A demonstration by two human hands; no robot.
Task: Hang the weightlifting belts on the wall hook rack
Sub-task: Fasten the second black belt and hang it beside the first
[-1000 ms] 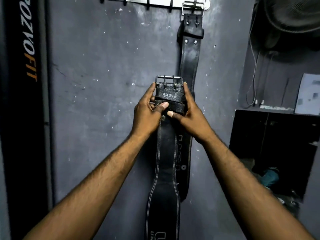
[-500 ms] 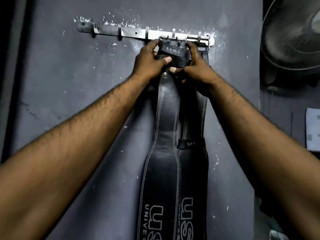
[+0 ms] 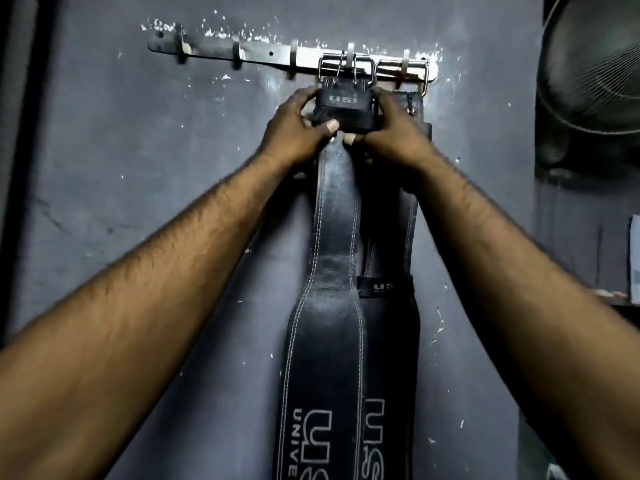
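A metal wall hook rack (image 3: pixel 263 57) is fixed high on the grey wall, with several hooks. I hold a black leather weightlifting belt (image 3: pixel 332 258) by its top end; my left hand (image 3: pixel 298 129) and my right hand (image 3: pixel 394 133) grip it just below its steel buckle (image 3: pixel 346 71). The buckle lies against the rack at the second hook from the right; whether it hangs on the hook I cannot tell. A second black belt (image 3: pixel 391 341) hangs behind it from the rightmost hook, mostly hidden by the first belt and my right arm.
Three hooks on the rack's left part (image 3: pixel 180 46) are bare. A wall fan (image 3: pixel 595 64) sits at the upper right. A dark vertical strip (image 3: pixel 14 168) runs along the left edge. A white sheet (image 3: pixel 634 258) shows at the right edge.
Both hands raised the belt from chest height up to the rack; the buckle now lies over the second hook from the right. My view has tilted up.
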